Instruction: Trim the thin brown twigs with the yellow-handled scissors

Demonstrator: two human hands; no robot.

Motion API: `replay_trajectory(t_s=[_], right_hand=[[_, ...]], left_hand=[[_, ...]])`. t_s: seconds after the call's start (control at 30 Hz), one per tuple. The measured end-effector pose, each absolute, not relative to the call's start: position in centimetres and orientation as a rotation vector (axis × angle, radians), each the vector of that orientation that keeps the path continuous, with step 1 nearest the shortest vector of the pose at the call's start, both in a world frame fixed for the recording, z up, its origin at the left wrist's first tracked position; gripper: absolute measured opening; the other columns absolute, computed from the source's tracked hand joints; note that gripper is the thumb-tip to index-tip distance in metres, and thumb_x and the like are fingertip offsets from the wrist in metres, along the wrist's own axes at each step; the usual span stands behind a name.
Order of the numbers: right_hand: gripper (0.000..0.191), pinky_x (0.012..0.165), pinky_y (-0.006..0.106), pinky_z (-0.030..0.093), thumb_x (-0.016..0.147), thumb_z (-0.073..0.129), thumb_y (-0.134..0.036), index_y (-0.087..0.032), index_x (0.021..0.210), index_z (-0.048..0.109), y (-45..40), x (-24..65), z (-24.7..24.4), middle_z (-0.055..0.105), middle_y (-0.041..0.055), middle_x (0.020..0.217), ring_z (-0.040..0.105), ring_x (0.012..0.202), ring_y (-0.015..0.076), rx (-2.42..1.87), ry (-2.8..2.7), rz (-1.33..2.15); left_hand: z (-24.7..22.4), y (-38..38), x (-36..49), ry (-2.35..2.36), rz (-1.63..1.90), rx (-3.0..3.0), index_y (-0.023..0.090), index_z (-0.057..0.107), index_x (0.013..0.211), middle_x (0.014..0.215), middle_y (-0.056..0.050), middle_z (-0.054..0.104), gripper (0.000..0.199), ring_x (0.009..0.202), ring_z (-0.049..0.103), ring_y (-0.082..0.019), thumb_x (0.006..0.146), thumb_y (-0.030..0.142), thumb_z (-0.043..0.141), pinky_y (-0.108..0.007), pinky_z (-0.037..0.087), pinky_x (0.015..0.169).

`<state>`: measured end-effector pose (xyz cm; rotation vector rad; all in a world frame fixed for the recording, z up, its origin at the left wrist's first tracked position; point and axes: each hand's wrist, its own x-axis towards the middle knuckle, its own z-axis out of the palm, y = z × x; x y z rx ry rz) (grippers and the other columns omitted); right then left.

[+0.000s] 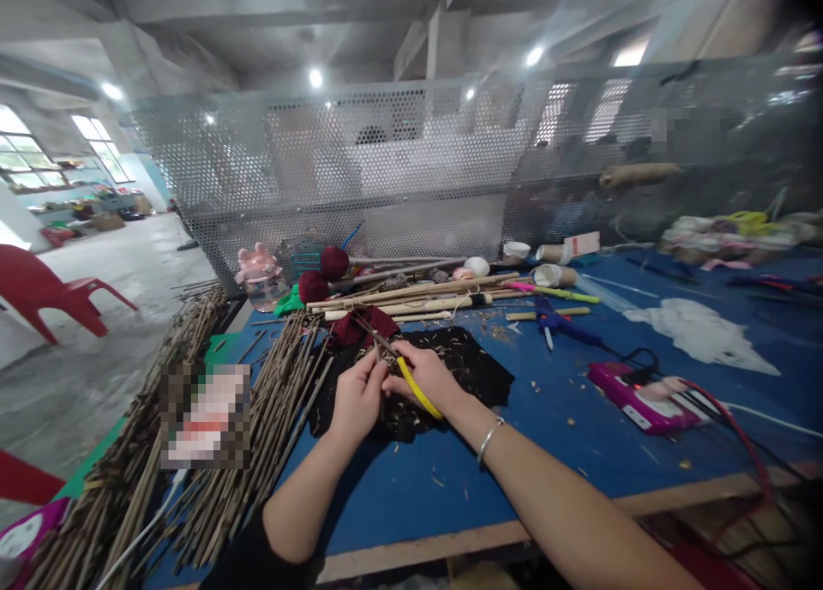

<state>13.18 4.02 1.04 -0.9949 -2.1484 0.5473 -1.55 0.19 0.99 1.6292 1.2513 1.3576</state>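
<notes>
My right hand (425, 376) is closed on a tool with a yellow handle (419, 389); its dark metal end points up and left. Close beside it, my left hand (357, 398) pinches a thin stick, mostly covered by the fingers. Both hands are over a black cloth (479, 363) strewn with pale shavings. Just beyond the fingers lies a dark red knitted piece (344, 330). Left of the cloth is a large heap of thin brown sticks (273, 410).
Behind the cloth lie long pale rods (411, 303), red yarn balls (313, 287) and a blue glue gun (566, 326). A purple power strip (643, 399) with cables and a white plastic bag (707, 333) are at the right. A perforated metal screen (386, 178) stands behind.
</notes>
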Motion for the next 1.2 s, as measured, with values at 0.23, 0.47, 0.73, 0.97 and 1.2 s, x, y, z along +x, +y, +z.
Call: replay_trajectory(t_s=[0.23, 0.47, 0.73, 0.97, 1.2], right_hand=[[0.065, 0.077, 0.031, 0.042, 0.064, 0.065, -0.059, -0.019, 0.112, 0.046, 3.75, 13.17, 1.59, 0.057, 0.0084, 0.1, 0.054, 0.09, 0.0218, -0.984, -2.235, 0.433], [0.079, 0.081, 0.038, 0.04, 0.055, 0.071, -0.06, -0.017, 0.116, 0.046, 4.01, 13.08, 1.36, 0.054, 0.0102, 0.098, 0.052, 0.091, 0.0247, -0.964, -2.242, 0.348], [0.067, 0.073, 0.029, 0.042, 0.06, 0.068, -0.059, -0.019, 0.11, 0.051, 3.95, 12.95, 1.27, 0.057, 0.0063, 0.092, 0.056, 0.083, 0.0207, -0.988, -2.198, 0.492], [0.057, 0.065, 0.024, 0.04, 0.062, 0.067, -0.059, -0.02, 0.101, 0.054, 3.86, 12.75, 1.28, 0.058, 0.0028, 0.082, 0.054, 0.071, 0.0166, -0.971, -2.169, 0.505], [0.056, 0.065, 0.025, 0.039, 0.064, 0.063, -0.061, -0.02, 0.1, 0.051, 3.77, 12.98, 1.52, 0.057, 0.0033, 0.084, 0.053, 0.075, 0.0179, -1.039, -2.158, 0.426]], left_hand=[[0.82, 0.21, -1.71, 1.241, 1.344, 1.67, 0.013, 0.062, 0.077, 0.069, -0.003, 0.062, 0.032, 0.063, 0.054, -0.013, 0.087, 0.034, 0.042, -0.023, 0.042, 0.064], [0.97, 0.12, -1.65, 1.266, 1.342, 1.74, 0.014, 0.061, 0.065, 0.068, -0.004, 0.062, 0.035, 0.065, 0.055, -0.014, 0.087, 0.034, 0.042, -0.023, 0.041, 0.068], [1.4, -0.18, -1.44, 1.291, 1.347, 1.704, 0.013, 0.06, 0.069, 0.065, -0.002, 0.061, 0.032, 0.061, 0.053, -0.012, 0.086, 0.033, 0.042, -0.022, 0.041, 0.063], [1.56, -0.26, -1.37, 1.35, 1.382, 1.658, 0.014, 0.064, 0.087, 0.069, -0.003, 0.063, 0.027, 0.063, 0.055, -0.013, 0.085, 0.033, 0.044, -0.022, 0.041, 0.062], [1.13, -0.16, -1.44, 1.4, 1.344, 1.656, 0.015, 0.068, 0.083, 0.07, -0.002, 0.065, 0.027, 0.064, 0.055, -0.013, 0.081, 0.035, 0.05, -0.022, 0.041, 0.062]])
